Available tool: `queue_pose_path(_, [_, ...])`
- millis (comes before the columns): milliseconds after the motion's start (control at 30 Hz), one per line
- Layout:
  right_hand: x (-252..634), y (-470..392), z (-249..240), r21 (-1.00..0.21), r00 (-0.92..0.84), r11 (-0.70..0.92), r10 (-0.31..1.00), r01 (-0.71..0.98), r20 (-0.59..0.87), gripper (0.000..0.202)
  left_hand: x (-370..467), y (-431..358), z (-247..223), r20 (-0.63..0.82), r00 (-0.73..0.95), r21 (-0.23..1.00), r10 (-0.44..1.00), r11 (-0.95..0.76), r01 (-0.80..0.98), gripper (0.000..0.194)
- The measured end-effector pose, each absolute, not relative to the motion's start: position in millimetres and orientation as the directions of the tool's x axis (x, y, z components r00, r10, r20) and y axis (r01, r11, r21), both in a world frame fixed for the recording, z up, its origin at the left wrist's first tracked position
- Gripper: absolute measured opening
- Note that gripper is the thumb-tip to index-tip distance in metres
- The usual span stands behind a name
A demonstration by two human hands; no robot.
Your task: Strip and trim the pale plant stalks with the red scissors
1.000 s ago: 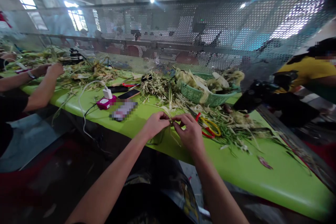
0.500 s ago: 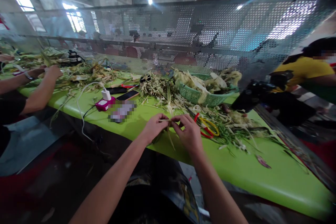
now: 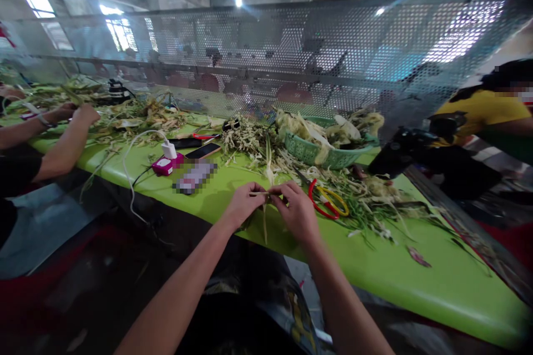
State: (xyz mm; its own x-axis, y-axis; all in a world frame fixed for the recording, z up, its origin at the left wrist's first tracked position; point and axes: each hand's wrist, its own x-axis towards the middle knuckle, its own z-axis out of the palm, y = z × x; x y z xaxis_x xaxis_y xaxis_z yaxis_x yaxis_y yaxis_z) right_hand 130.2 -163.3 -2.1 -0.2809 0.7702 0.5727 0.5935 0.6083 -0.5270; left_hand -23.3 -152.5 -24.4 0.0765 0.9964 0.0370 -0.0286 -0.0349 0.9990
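Note:
Pale dried plant strips [image 3: 270, 169] meet between my two hands, over the front edge of the green table [image 3: 200, 199]. My left hand [image 3: 246, 202] pinches a thin piece that points sideways. My right hand [image 3: 295, 208] is closed on the same strips, its fingertips close to the left ones. One strip hangs below the fingers and another stands up above them. Just right of my right hand lie scissors [image 3: 330, 201] with red and yellow handles.
Beyond my hands stand a green basket [image 3: 333, 155] of plant fibres and a heap of scraps [image 3: 245, 138]. A magenta power adapter [image 3: 166, 164] and phones [image 3: 202, 151] lie left. Another person's hands [image 3: 85, 115] work far left; a person in yellow [image 3: 478, 108] is at right.
The strip hanging below my fingers has swung left and now points nearly straight down. My right hand has shifted very slightly left. The other person's hands at the far left have moved slightly.

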Motion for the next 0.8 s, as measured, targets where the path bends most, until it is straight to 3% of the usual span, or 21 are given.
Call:
queue_pose_path(167, [127,-160,-9,-0.627,-0.108,0.511,0.818,0.588,0.565,0.011,-19,-151,-25,0.02,0.085,0.995,0.996,-0.011,-0.104,0.016])
queue_pose_path(333, [129,-151,-14,-0.933,0.038,0.3,0.949,0.199,0.313,0.015,-17,-153,-23,0.009,0.109,0.976,0.994,0.015,-0.219,0.018])
queue_pose_path(600, [133,-148,-13,-0.978,-0.017,0.106,0.994,-0.181,0.11,0.02,-18,-157,-18,-0.032,0.145,0.949,0.989,0.075,-0.305,0.018])
queue_pose_path(700, [135,-149,-11,-0.976,-0.078,0.092,0.991,-0.2,0.109,0.021,-19,-156,-19,-0.026,0.155,0.942,0.988,0.076,-0.327,0.019])
queue_pose_path(800, [135,-152,-9,-0.968,-0.105,0.251,0.962,-0.006,0.25,0.022,-22,-156,-21,-0.019,0.151,0.937,0.988,0.071,-0.342,0.021])
